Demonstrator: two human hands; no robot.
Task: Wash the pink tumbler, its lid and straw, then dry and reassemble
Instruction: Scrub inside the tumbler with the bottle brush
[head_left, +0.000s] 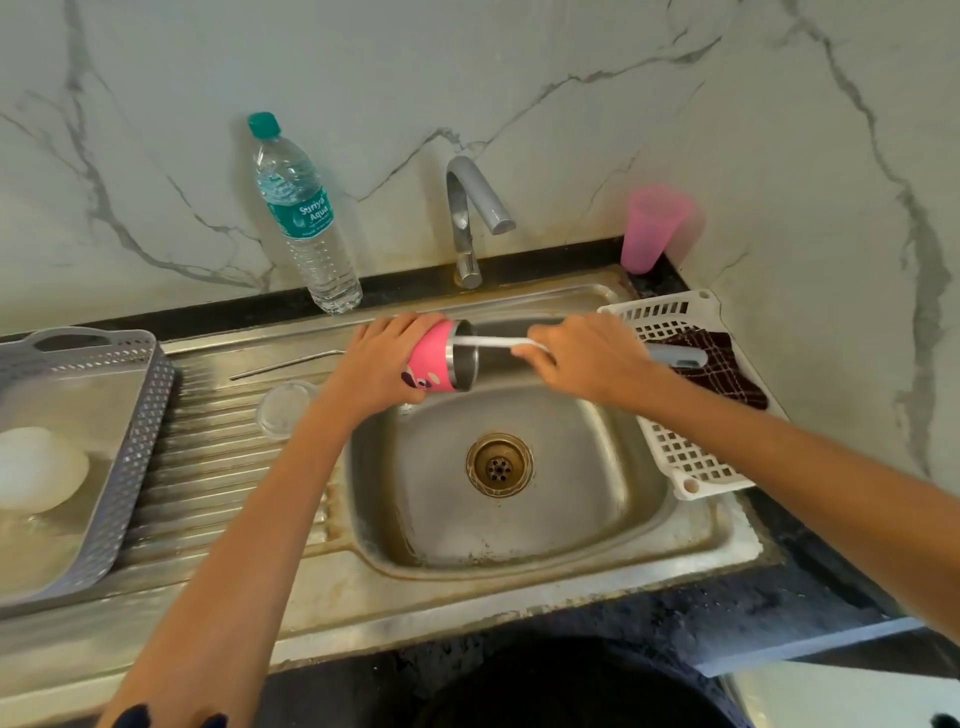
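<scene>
Pink tumbler (434, 364) in left hand (384, 358) (brush (493, 341) inside) over sink (571, 499)

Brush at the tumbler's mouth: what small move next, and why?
Probably scrub the brush back and forth inside: the left hand grips the pink tumbler sideways over the sink, and the right hand holds the brush with its stem in the mouth.

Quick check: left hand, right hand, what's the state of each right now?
Left hand: holds the pink tumbler, tipped on its side.
Right hand: holds a brush, its tip inside the tumbler.
</scene>
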